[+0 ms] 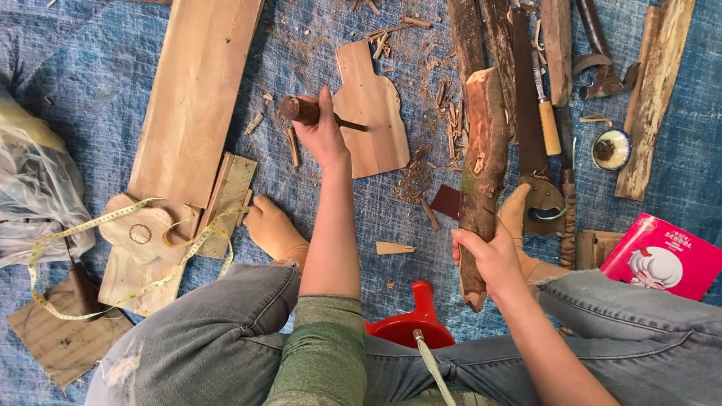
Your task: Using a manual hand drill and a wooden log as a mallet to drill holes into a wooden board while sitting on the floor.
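My left hand [323, 131] grips a chisel with a round brown wooden handle [300, 110]; its dark blade lies across a flat cut-out wooden board [373, 113] on the blue tarp. My right hand [487, 254] is closed around the lower part of a rough log [483, 169], which stands tilted between my knees. My bare feet rest on the tarp beside my jeans-clad legs.
A long plank [198, 88] lies at the left with a yellow tape measure [95, 239] over small wooden shapes. A hand saw [528, 123], hammer [598, 63], other logs and a small round dish [612, 149] lie right. A red booklet [664, 256], a red bowl [407, 323] and wood chips are nearby.
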